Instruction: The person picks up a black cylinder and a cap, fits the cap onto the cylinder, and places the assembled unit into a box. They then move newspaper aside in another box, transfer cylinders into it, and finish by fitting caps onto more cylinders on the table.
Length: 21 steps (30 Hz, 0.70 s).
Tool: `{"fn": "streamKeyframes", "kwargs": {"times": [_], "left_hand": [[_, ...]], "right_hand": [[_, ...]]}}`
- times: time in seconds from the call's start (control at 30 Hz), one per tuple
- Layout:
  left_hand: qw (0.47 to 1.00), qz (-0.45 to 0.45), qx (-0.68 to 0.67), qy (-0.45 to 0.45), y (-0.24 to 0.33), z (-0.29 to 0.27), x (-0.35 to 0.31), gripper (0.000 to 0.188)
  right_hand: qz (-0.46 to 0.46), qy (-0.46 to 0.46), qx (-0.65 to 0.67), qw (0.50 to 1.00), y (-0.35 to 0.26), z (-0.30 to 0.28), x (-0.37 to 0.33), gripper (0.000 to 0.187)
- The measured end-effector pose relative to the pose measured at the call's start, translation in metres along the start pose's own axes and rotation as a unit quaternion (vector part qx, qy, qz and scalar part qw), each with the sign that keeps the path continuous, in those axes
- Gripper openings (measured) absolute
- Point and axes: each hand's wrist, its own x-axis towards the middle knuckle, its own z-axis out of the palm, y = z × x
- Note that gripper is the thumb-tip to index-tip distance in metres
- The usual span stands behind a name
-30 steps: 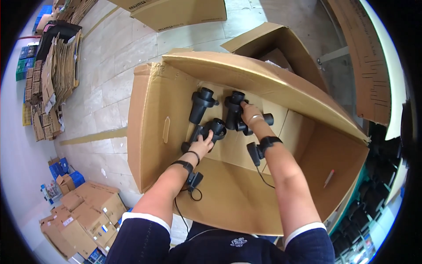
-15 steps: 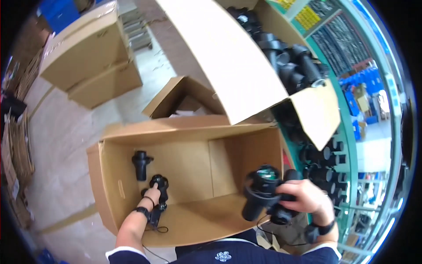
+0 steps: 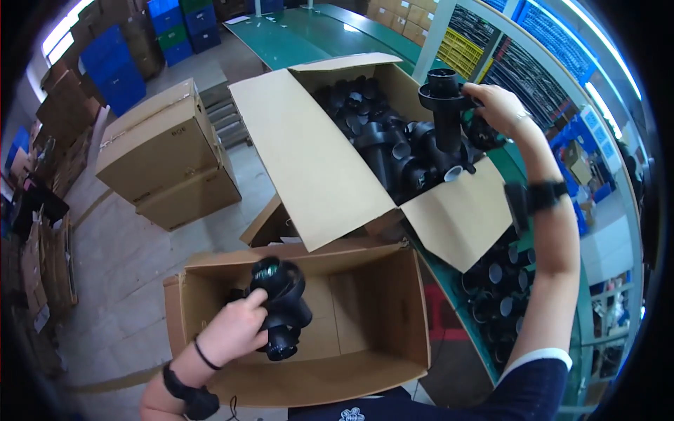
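Observation:
My left hand (image 3: 235,326) is closed on black tubular plastic fittings (image 3: 288,309) above the left part of an open cardboard box (image 3: 372,375) in front of me; the fingers partly cover them, and I cannot tell how many there are. At the upper right, my right hand (image 3: 500,109) grips a black tubular fitting (image 3: 447,123) by the side of its wide collar. It is upright over the right edge of a second carton (image 3: 319,165), which is heaped with similar black fittings (image 3: 379,140). Another dark part shows below my right fingers, and whether I hold it is unclear.
The second carton's flaps (image 3: 460,217) spread outward, one overhanging the near box. It stands on a green table (image 3: 281,38), with more black fittings (image 3: 495,274) along the right side. Stacked closed cartons (image 3: 161,151) stand on the floor at left; shelves (image 3: 540,63) line the right.
My left hand has risen from inside the near box with black fittings in it. My right hand has moved from that box's right end, up and away to the far carton, still holding fittings.

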Motion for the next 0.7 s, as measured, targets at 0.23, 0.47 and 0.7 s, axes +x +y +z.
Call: {"fn": "streamKeyframes", "kwargs": {"times": [0.23,0.47,0.7], "left_hand": [[0.991,0.09,-0.052,0.085,0.098,-0.143,0.138,0.02],[0.976,0.161,0.019,0.143,0.116,-0.129,0.319,0.024],[0.985,0.088,-0.001,0.15,0.105,-0.085,0.407,0.026]], "right_hand": [[0.021,-0.032,-0.101,0.994,0.077,0.075,0.1,0.041],[-0.055,-0.065,-0.082,0.993,0.059,0.147,0.146,0.031],[-0.024,-0.115,0.13,0.985,0.062,0.182,0.14,0.057]]}}
